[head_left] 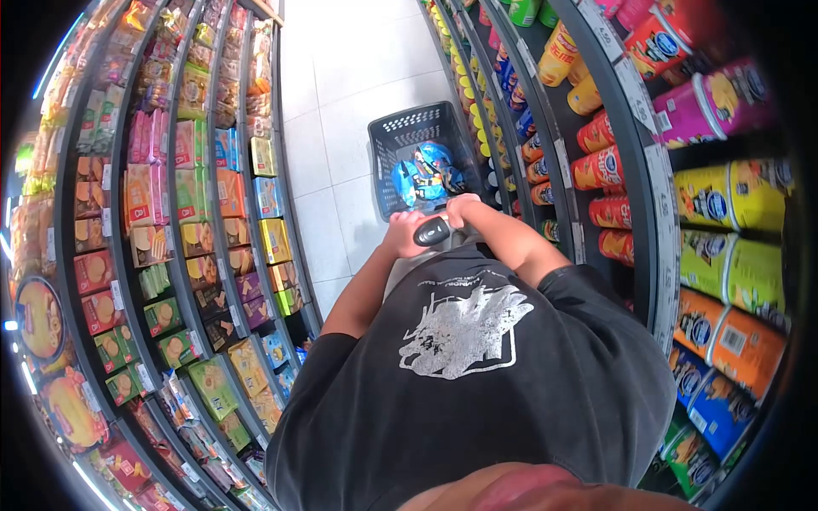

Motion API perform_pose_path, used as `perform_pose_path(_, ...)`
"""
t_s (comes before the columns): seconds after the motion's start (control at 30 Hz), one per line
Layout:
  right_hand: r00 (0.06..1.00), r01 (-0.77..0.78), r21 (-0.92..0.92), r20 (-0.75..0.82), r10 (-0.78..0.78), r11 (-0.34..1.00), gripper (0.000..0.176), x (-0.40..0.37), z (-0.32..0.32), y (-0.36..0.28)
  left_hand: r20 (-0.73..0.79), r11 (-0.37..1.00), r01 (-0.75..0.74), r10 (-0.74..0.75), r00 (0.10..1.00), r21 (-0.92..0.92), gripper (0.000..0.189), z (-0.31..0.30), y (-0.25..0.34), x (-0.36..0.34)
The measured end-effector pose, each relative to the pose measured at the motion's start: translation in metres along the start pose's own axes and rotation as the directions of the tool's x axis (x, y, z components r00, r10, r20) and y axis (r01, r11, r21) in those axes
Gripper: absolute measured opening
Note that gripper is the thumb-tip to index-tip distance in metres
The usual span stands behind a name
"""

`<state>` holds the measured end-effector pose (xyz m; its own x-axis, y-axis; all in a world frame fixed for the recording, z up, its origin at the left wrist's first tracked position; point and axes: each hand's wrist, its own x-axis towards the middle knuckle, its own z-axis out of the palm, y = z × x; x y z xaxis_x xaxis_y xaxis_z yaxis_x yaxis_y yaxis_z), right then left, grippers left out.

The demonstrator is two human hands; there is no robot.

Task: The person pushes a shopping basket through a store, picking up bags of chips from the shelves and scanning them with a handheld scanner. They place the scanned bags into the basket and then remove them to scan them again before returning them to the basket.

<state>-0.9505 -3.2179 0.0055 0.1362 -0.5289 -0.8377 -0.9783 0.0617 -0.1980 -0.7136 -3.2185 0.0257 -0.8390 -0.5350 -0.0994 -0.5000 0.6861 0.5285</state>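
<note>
A dark grey shopping basket point(381, 166) with a perforated wall is in front of my body. Inside it lie shiny blue packages point(426, 177). My right hand point(463, 209) is closed at the near rim of the basket, fingers curled down. My left hand point(404, 232) is closed at the same side, a little nearer to my body. A glossy black oval object point(432, 231) sits between the hands, against the left one. What the left fingers wrap round is hidden, and I cannot tell what it is.
On the left, shelves hold boxed and bagged snacks point(145, 204). Close on the right stand shelves of colourful chip canisters point(728, 196), edged with price strips point(660, 204). A pale tiled floor point(332, 94) runs ahead between the two shelf rows, past the basket.
</note>
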Motion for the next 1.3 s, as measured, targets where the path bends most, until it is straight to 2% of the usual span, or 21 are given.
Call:
perform_pose_path(0.1,0.995,0.036,-0.057,0.095,-0.03,0.998,0.036,0.005,-0.038,-0.002,0.003,0.991,0.101,-0.101,0.995,-0.09,0.066,-0.021,-0.011,0.019)
perform_pose_path(0.27,0.996,0.042,-0.034,0.08,-0.039,0.999,0.039,0.022,-0.077,0.005,0.06,0.994,0.067,-0.073,0.996,0.092,0.075,-0.021,-0.041,0.048)
perform_pose_path(0.3,0.995,0.053,-0.033,0.09,-0.05,0.998,0.039,0.027,-0.085,0.007,0.112,0.999,0.042,-0.045,0.993,0.03,0.08,-0.027,-0.05,0.054)
perform_pose_path(0.37,0.992,0.069,-0.031,0.112,-0.065,0.997,0.038,0.036,-0.098,0.013,0.148,0.997,0.074,-0.075,0.986,0.009,0.077,-0.029,-0.065,0.069)
perform_pose_path(0.47,1.0,0.025,0.025,-0.002,-0.025,0.999,0.04,0.098,-0.087,0.031,0.113,0.992,0.102,-0.093,0.989,-0.077,0.075,-0.032,-0.094,0.091)
perform_pose_path(0.5,0.999,0.013,0.033,-0.035,-0.012,0.999,0.041,0.112,-0.09,0.04,0.159,0.985,0.148,-0.132,0.978,-0.09,0.072,-0.059,-0.081,0.105)
perform_pose_path(0.57,0.999,-0.014,0.035,0.049,0.012,0.999,0.043,0.113,-0.112,0.046,0.228,0.969,0.218,-0.189,0.955,-0.113,0.077,-0.053,-0.1,0.124)
perform_pose_path(0.67,1.0,0.0,-0.031,0.018,0.0,1.0,0.046,0.113,-0.149,0.043,0.248,0.969,0.191,-0.149,0.957,-0.154,0.085,-0.065,-0.122,0.143)
perform_pose_path(0.77,0.992,0.005,-0.083,-0.123,-0.015,0.997,0.049,0.133,-0.153,0.047,0.239,0.971,0.207,-0.174,0.955,-0.121,0.079,-0.084,-0.133,0.156)
perform_pose_path(0.8,0.996,-0.007,-0.114,-0.094,-0.003,0.993,0.05,0.122,-0.169,0.041,0.23,0.957,0.223,-0.178,0.957,-0.186,0.071,-0.086,-0.143,0.161)
perform_pose_path(0.93,0.991,-0.08,-0.204,-0.119,0.057,0.976,0.046,0.133,-0.193,0.034,0.216,0.959,0.178,-0.129,0.968,-0.222,0.065,-0.107,-0.163,0.178)
perform_pose_path(1.03,0.949,-0.278,-0.099,-0.181,0.257,0.956,0.044,0.135,-0.218,0.022,0.161,0.965,0.134,-0.098,0.982,-0.225,0.064,-0.107,-0.184,0.193)
perform_pose_path(1.23,0.937,-0.322,-0.115,-0.18,0.299,0.94,0.039,0.172,-0.256,0.035,0.206,0.969,0.11,-0.064,0.977,-0.22,0.06,-0.128,-0.216,0.234)
perform_pose_path(1.3,0.928,-0.34,-0.063,-0.181,0.324,0.938,0.037,0.177,-0.272,0.032,0.23,0.972,0.12,-0.072,0.971,-0.201,0.053,-0.141,-0.225,0.244)
